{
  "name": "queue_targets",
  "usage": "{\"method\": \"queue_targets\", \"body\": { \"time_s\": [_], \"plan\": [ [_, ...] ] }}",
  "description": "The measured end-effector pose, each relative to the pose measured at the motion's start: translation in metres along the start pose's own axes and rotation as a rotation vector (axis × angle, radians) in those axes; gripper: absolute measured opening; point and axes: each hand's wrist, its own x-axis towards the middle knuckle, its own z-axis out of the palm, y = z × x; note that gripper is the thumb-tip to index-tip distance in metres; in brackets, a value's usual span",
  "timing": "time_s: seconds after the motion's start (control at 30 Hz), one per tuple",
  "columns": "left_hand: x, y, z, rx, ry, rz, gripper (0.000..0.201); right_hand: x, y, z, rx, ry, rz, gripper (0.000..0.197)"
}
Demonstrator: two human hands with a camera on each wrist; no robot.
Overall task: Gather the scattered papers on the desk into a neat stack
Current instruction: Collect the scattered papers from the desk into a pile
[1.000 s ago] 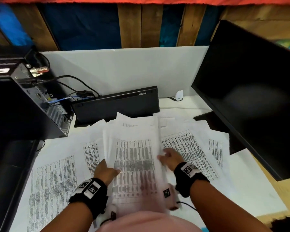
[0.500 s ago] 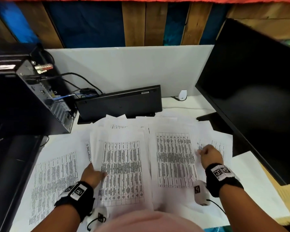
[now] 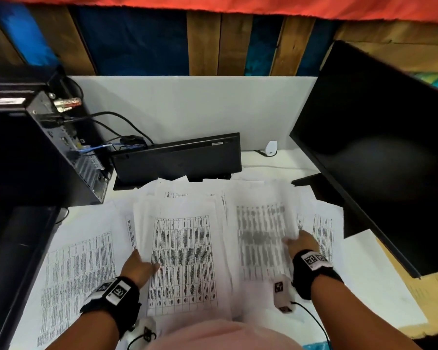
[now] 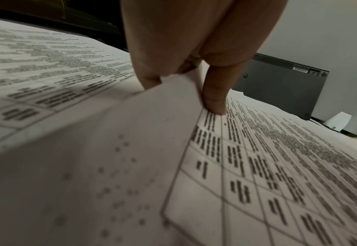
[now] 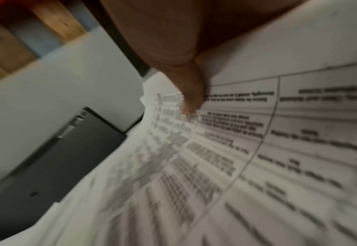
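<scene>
Printed sheets with tables lie spread over the white desk (image 3: 379,286). A thick stack of papers (image 3: 182,261) sits in the middle. My left hand (image 3: 139,267) pinches its left edge, with the thumb (image 4: 214,99) on top and the other fingers under the lifted edge. Right of the stack is a motion-blurred sheet (image 3: 261,238). My right hand (image 3: 301,245) holds its right edge, thumb (image 5: 191,99) pressed on the print; its other fingers are hidden. One loose sheet (image 3: 79,274) lies at the far left and another (image 3: 321,231) lies beyond my right hand.
A black keyboard (image 3: 177,160) leans upright against the white partition behind the papers. A computer tower (image 3: 36,157) with cables stands at the left. A large black monitor (image 3: 379,152) stands at the right, its foot among the sheets. A small white plug (image 3: 271,147) lies at the back.
My right hand left the middle stack, reached right to a sheet's edge and now drags that sheet left. The left hand stays on the stack's left edge.
</scene>
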Motion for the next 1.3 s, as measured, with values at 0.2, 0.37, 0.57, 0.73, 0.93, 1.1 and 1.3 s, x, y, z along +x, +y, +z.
{"method": "queue_targets", "body": {
  "time_s": [0.2,0.37,0.57,0.73,0.93,1.1,1.3],
  "plan": [
    [-0.003,0.004,-0.002,0.043,-0.047,-0.018,0.056,-0.072,-0.062,-0.044,0.329,0.335,-0.416,0.018],
    [-0.002,0.006,-0.004,0.026,-0.106,-0.059,0.078,-0.092,-0.095,-0.029,0.393,0.096,-0.415,0.033],
    [0.001,0.006,-0.004,-0.287,-0.109,-0.138,0.099,-0.074,-0.072,0.068,0.125,-0.259,-0.226,0.042],
    [0.005,-0.003,-0.002,-0.162,-0.114,-0.056,0.116,-0.067,-0.061,0.090,0.067,-0.461,-0.223,0.068],
    [-0.001,0.000,0.008,0.047,-0.089,-0.005,0.090,-0.007,0.000,0.005,0.048,0.295,0.152,0.081],
    [0.003,-0.004,0.006,0.056,-0.091,0.002,0.091,0.015,0.056,-0.035,-0.036,0.242,0.469,0.110],
    [0.005,-0.005,0.006,0.046,-0.090,-0.007,0.094,0.029,0.030,0.007,0.126,-0.070,0.105,0.106]
  ]
}}
